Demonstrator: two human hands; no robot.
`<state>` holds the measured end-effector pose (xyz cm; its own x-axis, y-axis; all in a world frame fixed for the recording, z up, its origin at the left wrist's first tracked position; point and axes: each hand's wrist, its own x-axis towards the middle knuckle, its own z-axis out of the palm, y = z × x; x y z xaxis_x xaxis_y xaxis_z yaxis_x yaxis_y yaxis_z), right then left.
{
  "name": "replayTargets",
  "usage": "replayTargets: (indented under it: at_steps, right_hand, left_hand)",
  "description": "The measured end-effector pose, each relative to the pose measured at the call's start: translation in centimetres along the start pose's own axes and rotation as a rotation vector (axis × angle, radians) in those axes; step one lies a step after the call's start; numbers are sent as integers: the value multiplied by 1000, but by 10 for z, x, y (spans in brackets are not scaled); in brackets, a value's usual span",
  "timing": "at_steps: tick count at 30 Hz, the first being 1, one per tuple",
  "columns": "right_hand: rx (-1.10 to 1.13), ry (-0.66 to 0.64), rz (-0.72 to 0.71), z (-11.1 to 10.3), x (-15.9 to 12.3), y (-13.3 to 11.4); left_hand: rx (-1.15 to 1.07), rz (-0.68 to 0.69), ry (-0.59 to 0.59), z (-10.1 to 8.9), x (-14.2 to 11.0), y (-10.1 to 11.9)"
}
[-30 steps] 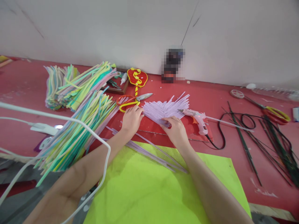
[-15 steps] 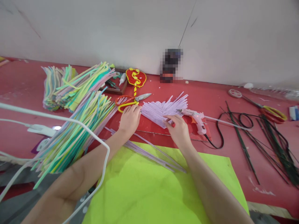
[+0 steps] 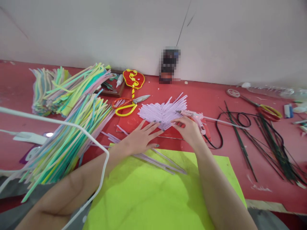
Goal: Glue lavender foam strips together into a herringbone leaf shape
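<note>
A heart-shaped fan of lilac pipe cleaners (image 3: 161,110) lies on a red mat (image 3: 129,122) at the table's middle. My left hand (image 3: 141,137) lies flat with fingers spread, its fingertips touching the fan's lower tip. My right hand (image 3: 189,127) rests at the fan's right edge, fingers curled over the body of a pink glue gun (image 3: 198,118); I cannot see whether it grips the gun. Loose lilac pipe cleaners (image 3: 153,158) lie under my wrists, across the edge of a lime-green sheet (image 3: 148,195).
Heaps of pastel pipe cleaners (image 3: 69,127) fill the left. Orange-and-yellow scissors (image 3: 128,104) and a red-yellow ornament (image 3: 133,80) lie behind the fan. Green wires (image 3: 271,143), a black cord (image 3: 230,124) and more scissors (image 3: 266,110) lie right. A white cable (image 3: 79,127) crosses the near left.
My left hand slid from the fan's left edge down to its lower tip and opened flat. My right hand moved right, from the fan onto the glue gun. The view shifted slightly.
</note>
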<state>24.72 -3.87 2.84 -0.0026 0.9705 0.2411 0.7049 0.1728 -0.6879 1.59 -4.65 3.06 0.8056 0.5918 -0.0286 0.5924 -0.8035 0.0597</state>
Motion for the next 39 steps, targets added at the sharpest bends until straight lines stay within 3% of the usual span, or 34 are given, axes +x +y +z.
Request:
replayTargets:
  at_steps: [5, 14, 39]
  right_hand:
    - [-7, -33, -72, 7, -1, -3]
    - [-42, -92, -34, 10, 0, 0]
    - [-23, -32, -94, 15, -3, -8]
  left_hand:
    - [2, -9, -53, -4, 3, -3]
    - [10, -3, -33, -2, 3, -1]
    - [-20, -15, -17, -3, 7, -1]
